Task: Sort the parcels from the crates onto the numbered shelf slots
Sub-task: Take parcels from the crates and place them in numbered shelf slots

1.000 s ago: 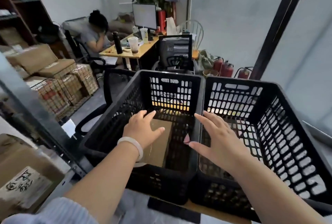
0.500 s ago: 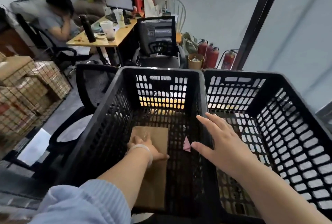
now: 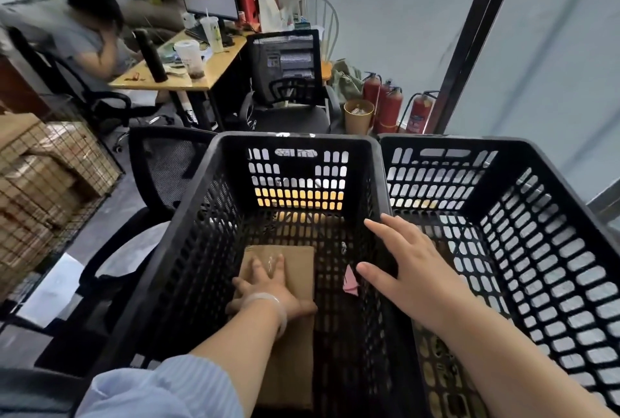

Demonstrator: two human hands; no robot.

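Two black perforated crates stand side by side in front of me. At the bottom of the left crate [image 3: 201,196] lies a flat brown cardboard parcel [image 3: 298,270]. My left hand [image 3: 268,293] is deep inside this crate, fingers spread flat on top of the parcel, thumb at its right edge. My right hand [image 3: 409,270] hovers open over the wall between the two crates, holding nothing. A small pink scrap [image 3: 350,281] lies on the left crate's floor beside the parcel. The right crate [image 3: 536,216] shows no parcel in its visible part.
A black mesh office chair [image 3: 157,162] stands close to the left crate. Wire cages with cardboard boxes [image 3: 43,176] are at the left. A person sits at a wooden desk [image 3: 188,75] behind. Red fire extinguishers [image 3: 389,108] and a second chair [image 3: 288,82] stand beyond the crates.
My left hand has gone down from above the crate onto the parcel and spread flat on it. My view has moved closer and lower over the crates. The right hand has stayed open.
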